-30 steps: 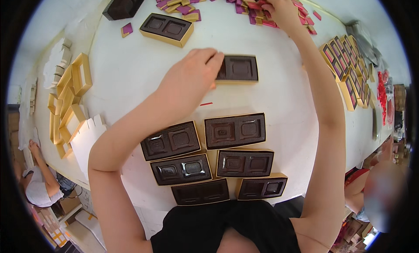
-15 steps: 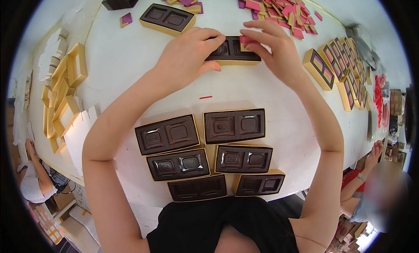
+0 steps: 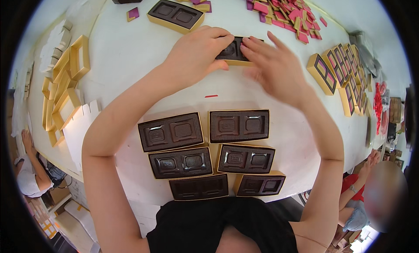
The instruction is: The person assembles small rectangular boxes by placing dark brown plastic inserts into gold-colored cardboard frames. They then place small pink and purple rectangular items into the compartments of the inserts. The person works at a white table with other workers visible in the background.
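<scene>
A gold box with a dark brown two-well plastic tray (image 3: 234,52) lies on the white table in front of me. My left hand (image 3: 192,54) grips its left end, fingers on the tray and thumb by the near side. Over the right end my right hand (image 3: 279,69) is spread, fingers stretched out, fingertips on or just above the tray. Slightly blurred, it hides the right well, and no pink piece shows there. Nearer to me stand several similar boxes in two columns, among them a left box (image 3: 171,131) and a right box (image 3: 239,126).
Another trayed box (image 3: 174,15) sits beyond my left hand. Pink and gold pieces (image 3: 288,13) are heaped at the far right of centre, with purple ones (image 3: 198,0) beside them. Filled boxes (image 3: 322,74) stand right; gold frames (image 3: 79,58) lie left. Other people sit at both sides.
A pink piece was between my right fingers over the right well; now the fingers are spread flatter there and the piece is out of sight. My left hand keeps its grip.
</scene>
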The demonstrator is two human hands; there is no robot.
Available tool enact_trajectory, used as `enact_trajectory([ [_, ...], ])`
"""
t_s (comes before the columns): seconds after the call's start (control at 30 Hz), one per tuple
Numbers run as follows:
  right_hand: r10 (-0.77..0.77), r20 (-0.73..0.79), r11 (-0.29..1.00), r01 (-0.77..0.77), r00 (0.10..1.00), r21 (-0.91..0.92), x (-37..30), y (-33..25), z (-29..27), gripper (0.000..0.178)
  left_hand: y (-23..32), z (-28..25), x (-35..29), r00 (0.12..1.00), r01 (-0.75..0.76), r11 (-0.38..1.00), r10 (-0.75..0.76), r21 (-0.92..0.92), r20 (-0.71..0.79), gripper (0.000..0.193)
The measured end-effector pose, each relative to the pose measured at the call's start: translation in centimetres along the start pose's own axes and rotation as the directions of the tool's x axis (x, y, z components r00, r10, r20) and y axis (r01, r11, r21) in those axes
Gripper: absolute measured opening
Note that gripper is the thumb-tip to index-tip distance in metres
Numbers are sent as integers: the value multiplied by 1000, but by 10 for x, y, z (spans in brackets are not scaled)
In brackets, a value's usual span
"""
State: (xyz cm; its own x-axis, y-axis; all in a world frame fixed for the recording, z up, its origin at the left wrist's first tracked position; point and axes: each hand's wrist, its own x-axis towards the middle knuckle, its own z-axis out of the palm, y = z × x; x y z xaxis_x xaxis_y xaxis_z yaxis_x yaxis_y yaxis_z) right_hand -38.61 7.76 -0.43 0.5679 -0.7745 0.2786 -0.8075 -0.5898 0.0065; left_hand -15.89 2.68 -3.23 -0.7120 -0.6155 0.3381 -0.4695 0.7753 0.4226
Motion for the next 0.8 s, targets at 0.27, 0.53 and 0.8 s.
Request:
enact_trajectory([
  [0.27, 6, 12, 984, -8, 1000, 178, 157, 42, 61, 17, 4, 3, 3, 1000, -4, 1000, 4, 3, 9, 56],
  [0.53, 50, -105, 929, -7, 993, 370, 107, 55, 20, 20, 6, 1, 3, 994, 106, 994, -106, -28, -12, 58],
  [0.8, -37, -162, 980, 68, 986, 189, 6, 3, 27, 35, -2, 15, 5, 968, 133, 971, -170, -198, -183, 65],
])
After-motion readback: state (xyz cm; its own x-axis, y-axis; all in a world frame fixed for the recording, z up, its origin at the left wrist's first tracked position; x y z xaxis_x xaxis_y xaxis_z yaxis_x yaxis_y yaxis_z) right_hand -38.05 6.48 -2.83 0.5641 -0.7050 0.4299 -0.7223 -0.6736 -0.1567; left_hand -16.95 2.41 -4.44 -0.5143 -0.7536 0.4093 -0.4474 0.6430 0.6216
